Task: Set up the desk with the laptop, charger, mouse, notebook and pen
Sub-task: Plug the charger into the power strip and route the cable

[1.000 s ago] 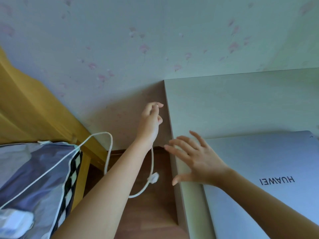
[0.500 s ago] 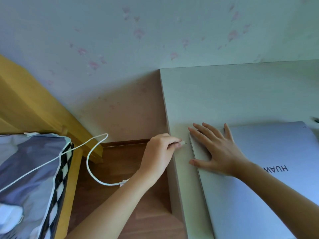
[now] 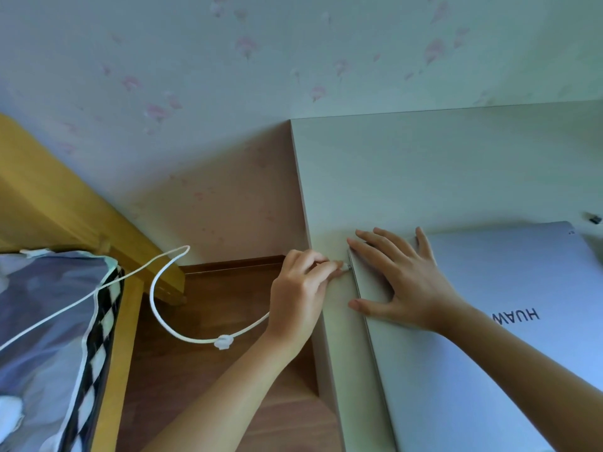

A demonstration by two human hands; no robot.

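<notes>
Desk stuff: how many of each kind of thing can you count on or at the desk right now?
Closed silver laptops: 1
White charger cables, plug pinched at the laptop's edge: 1
Small dark objects, too small to identify: 1
Hands: 2, left hand and right hand
Total: 5

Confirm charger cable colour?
White cable, clearest in the head view against the brown floor.

A: left hand [image 3: 301, 293]?
B: fingers curled, pinching the charger plug [image 3: 345, 265] right at the laptop [image 3: 509, 321] left edge.
A: right hand [image 3: 399, 277]?
B: flat, palm down on the laptop lid's far-left corner, fingers spread, forearm crossing the lid.
</notes>
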